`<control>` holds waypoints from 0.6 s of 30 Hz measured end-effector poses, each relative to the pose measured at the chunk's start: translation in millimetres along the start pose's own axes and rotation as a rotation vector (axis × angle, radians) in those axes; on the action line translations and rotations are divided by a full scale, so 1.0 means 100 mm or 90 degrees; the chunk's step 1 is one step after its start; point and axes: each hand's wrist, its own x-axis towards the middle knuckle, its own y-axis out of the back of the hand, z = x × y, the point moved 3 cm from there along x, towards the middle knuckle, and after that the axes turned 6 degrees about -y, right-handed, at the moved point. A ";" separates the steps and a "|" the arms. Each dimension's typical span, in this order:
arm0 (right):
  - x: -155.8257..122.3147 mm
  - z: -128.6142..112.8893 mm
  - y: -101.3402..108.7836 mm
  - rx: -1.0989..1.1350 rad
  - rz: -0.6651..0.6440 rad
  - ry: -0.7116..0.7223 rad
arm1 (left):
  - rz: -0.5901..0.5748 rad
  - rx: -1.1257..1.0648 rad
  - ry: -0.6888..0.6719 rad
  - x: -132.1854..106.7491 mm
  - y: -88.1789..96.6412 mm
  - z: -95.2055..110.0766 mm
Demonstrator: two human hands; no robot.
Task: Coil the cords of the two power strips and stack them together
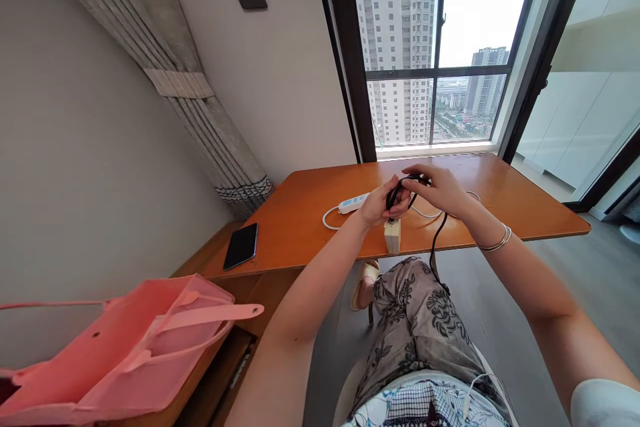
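Observation:
A coiled black cable is held over the wooden desk. My left hand is closed around the coil. My right hand is closed on the same cable at the top of the loops, its fingertips bent over it. From there one length hangs past the desk's front edge, its end resting on my patterned trousers. Directly below my left hand, a cream block stands at the desk edge; whether it touches the hand I cannot tell. Behind my left wrist lies a white power strip with a white cord.
A dark-screened phone lies on the desk's left part. At the lower left a pink bag with straps stands over an open drawer. A gathered curtain hangs at the left, and a window is behind the desk.

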 end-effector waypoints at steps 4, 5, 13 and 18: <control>0.04 0.09 -0.02 0.112 -0.053 -0.034 | 0.009 -0.034 -0.004 -0.04 0.06 0.01; 0.05 0.11 -0.02 0.139 -0.061 -0.037 | 0.014 -0.046 -0.003 -0.05 0.07 0.01; 0.09 0.25 -0.09 0.297 -0.164 -0.071 | 0.006 -0.110 0.040 -0.11 0.06 -0.02; -0.13 0.56 -0.24 0.329 -0.200 -0.182 | 0.081 -0.146 -0.015 -0.14 0.15 0.00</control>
